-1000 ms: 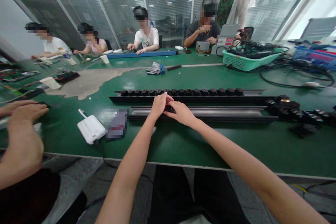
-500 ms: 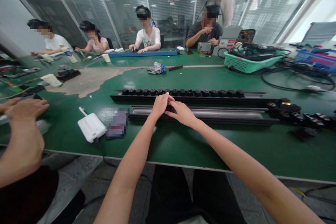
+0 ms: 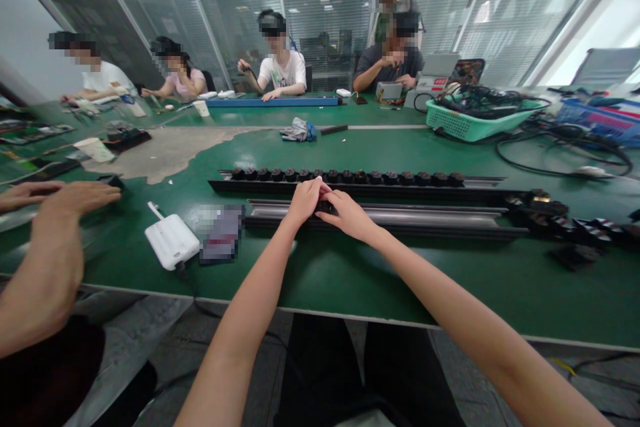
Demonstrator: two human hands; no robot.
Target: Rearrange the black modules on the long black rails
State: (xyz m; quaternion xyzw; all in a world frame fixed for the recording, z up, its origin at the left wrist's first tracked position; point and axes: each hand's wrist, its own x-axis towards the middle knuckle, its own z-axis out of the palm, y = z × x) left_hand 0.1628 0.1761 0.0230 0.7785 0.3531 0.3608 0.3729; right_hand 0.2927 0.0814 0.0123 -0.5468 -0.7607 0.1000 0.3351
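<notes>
My left hand (image 3: 305,200) and my right hand (image 3: 345,213) meet over a small black socket module (image 3: 324,206) that sits in the near long metal rail (image 3: 425,217). Fingers of both hands close around the module, which is mostly hidden. Just behind lies a second black rail (image 3: 480,185) filled with a row of several black socket modules (image 3: 380,177). More loose black modules (image 3: 565,221) lie in a heap at the right end of the rails.
A white box with a cable (image 3: 172,243) and a phone (image 3: 221,233) lie left of the rails. A co-worker's hands (image 3: 75,197) rest at the far left. A green basket of cables (image 3: 475,117) stands at back right. Several people sit at the far side.
My hands stay on the module with barely any shift. The co-worker's hand at the left has slid right. The standing person at the back has stepped left.
</notes>
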